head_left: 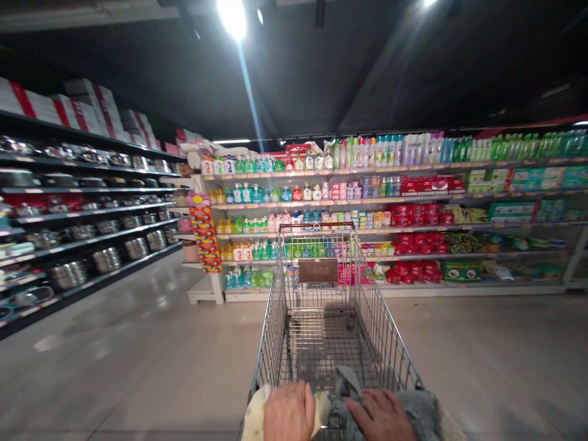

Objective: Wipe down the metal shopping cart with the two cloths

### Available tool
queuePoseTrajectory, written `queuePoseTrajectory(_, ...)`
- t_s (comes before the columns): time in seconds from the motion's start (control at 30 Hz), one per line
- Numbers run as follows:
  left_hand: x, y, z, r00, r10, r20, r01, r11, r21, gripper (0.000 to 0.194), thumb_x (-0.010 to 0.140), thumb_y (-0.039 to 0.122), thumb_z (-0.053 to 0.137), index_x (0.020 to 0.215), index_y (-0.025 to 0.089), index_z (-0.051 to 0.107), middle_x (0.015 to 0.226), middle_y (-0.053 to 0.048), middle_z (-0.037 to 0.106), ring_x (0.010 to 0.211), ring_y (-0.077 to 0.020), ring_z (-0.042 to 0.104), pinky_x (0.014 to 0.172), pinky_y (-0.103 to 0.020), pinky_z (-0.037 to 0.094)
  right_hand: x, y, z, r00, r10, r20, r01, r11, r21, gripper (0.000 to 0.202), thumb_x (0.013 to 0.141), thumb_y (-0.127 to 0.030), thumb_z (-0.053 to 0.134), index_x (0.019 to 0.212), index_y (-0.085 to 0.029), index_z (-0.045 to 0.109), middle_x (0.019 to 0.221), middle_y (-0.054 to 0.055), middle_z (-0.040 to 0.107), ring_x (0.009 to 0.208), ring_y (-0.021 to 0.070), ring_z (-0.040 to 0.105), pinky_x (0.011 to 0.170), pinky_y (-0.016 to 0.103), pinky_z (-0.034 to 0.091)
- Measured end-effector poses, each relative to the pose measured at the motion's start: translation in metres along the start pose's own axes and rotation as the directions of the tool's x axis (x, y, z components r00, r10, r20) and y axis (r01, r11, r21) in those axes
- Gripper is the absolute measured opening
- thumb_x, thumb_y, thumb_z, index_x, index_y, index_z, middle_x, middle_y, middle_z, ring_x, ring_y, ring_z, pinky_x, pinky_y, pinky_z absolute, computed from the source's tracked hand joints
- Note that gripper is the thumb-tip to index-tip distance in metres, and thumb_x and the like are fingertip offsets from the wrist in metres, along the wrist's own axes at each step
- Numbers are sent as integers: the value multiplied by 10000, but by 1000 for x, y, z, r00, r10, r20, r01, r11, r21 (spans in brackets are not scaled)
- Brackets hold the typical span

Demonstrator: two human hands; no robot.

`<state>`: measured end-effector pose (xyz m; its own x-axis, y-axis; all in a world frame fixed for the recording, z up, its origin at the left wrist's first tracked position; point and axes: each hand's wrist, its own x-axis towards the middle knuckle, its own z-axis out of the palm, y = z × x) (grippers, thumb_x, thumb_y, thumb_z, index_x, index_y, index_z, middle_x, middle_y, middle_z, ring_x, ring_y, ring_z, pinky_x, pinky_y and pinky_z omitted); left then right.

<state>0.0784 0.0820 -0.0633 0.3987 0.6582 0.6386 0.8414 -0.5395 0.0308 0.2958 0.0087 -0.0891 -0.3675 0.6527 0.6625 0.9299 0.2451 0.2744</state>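
A wire shopping cart (388,312) stretches out in front of me, and its basket holds no goods that I can see. My left hand (289,410) is closed around the cart's handle, over a cream cloth (255,411) draped there. Beside it, my right hand (381,413) curls over a grey cloth (420,410) lying on the same handle. Both cloths and my hands hide most of the bar. A flap of the grey cloth stands up between the two hands. A brown plate (317,271) hangs on the cart's far end.
A long shelf (459,291) of pump bottles, tubs and packs stands across the way ahead. Steel pots (108,260) line the dark shelves on the left, with boxes (98,107) on top. Tiled floor (184,361) runs along both sides of the cart.
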Motion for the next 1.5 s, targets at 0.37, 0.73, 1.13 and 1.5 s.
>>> queuePoseTrajectory(0.37,-2,10,-2,997,70,27,-67,992,-103,270,905,153,417,678,221,548,645,-17,589,630,-194,554,639,-342,297,28,-21,-3,929,108,355,-213,939,271,417,571,-111,582,961,-259,583,925,17,653,875,239,542,779,327,345)
queuePoseTrajectory(0.73,-19,-35,-6,998,31,-46,-35,995,-90,282,923,199,386,703,217,562,674,-8,576,684,-183,538,791,-367,347,-7,31,-30,899,151,412,-275,926,261,612,540,-55,559,1091,-318,612,1081,17,674,999,251,567,918,361,344)
queuePoseTrajectory(1.13,13,50,7,945,-28,326,80,986,-147,359,912,200,393,702,222,684,696,-43,696,691,-178,638,639,-298,344,51,21,-43,684,121,719,-485,812,324,274,585,-166,544,811,-225,689,854,48,721,787,240,632,625,274,323)
queuePoseTrajectory(1.5,1,34,5,982,68,176,-36,983,-180,198,885,275,523,721,245,630,715,-23,647,708,-184,595,642,-317,346,67,52,-41,576,-86,813,-690,483,539,390,555,-222,656,931,-219,760,701,-53,644,647,117,492,549,199,315)
